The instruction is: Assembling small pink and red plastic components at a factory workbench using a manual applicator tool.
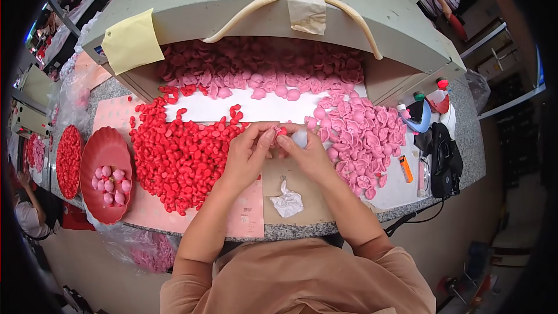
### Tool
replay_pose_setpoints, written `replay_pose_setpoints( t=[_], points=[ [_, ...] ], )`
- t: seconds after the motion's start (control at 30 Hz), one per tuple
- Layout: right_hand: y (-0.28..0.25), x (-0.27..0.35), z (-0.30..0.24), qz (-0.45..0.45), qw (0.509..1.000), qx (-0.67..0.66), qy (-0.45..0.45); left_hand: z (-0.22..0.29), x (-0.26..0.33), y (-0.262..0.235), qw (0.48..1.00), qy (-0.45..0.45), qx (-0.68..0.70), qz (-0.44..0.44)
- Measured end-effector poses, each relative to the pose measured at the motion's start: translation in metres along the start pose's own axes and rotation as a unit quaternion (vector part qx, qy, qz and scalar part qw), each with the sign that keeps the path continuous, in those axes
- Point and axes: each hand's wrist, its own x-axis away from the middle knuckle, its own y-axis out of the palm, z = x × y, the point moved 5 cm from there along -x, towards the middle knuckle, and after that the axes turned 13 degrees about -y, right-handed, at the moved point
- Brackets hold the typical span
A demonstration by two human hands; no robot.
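Left hand [243,154]: fingers curled in, tips pinching a small red-and-pink piece [282,131], held up between both hands, I'd guess for a close view and fine control. Right hand [312,156]: closed around a whitish bottle-like object [299,138], just beside that piece; can't tell from my end where its tip points. I read the layout as reach-driven: red pieces [180,166] heaped on the left, pink pieces [360,139] on the right, one heap near each hand. Oval red dish [104,150], far left, bears a few pink balls with red bits, likely kept there so they don't mix with loose stock. Crumpled white tissue [288,202] between forearms, probably for wiping.
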Motion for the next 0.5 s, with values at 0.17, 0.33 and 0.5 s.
replay_pose_setpoints(
  t=[0.17, 0.33, 0.5],
  points=[
    [0.000, -0.004, 0.008, -0.007, 0.996, -0.083, 0.031, -0.002, -0.002, 0.003, 1.000, -0.009, -0.017, -0.010],
    [0.002, -0.001, -0.002, -0.020, 0.996, -0.073, 0.040, 0.007, -0.001, 0.005, 0.999, -0.009, -0.030, -0.033],
    [0.005, -0.001, -0.007, -0.053, 0.998, -0.042, -0.002, 0.000, 0.001, 0.006, 0.997, -0.042, 0.030, -0.051]
  ],
)
